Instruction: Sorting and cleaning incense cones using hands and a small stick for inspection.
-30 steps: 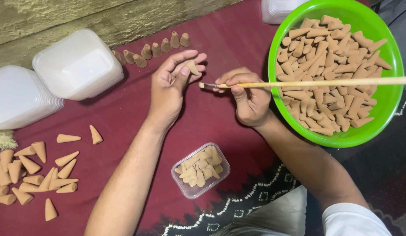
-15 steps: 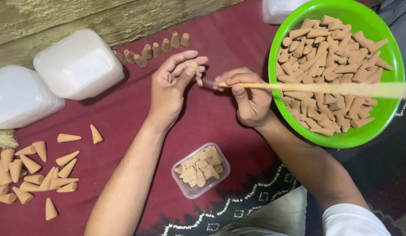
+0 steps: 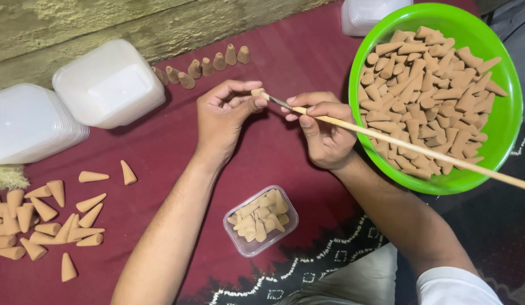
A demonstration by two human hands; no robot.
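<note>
From the head camera, looking straight down, the delicate spot is where the dark metal tip of the long wooden stick (image 3: 409, 146) meets the small tan cone (image 3: 257, 93): if the tip is pushed in off-centre or too hard, I'd judge the cone could split or crumble, and a slip of the point could prick the fingertips that pinch it. The stick is long and its far end passes over the green bowl (image 3: 510, 121) heaped with cones, so a careless swing might knock some out over the rim. The left hand (image 3: 223, 121) has its grip closed on the single cone, thumb and fingertips pinched round it just above the dark red cloth (image 3: 161, 147), the cone lying roughly level with one end toward the tool. The right hand (image 3: 324, 133) is closed round the stick near its working end, thumb and forefinger pressed on the shaft, the tip touching the cone. Below the hands sits a small clear tub (image 3: 261, 221) part-filled with cones; a row of standing cones (image 3: 203, 66) lines the far edge, loose cones (image 3: 42, 217) lie scattered at the left, and white lidded containers (image 3: 107, 85) rest beside the wall.
</note>
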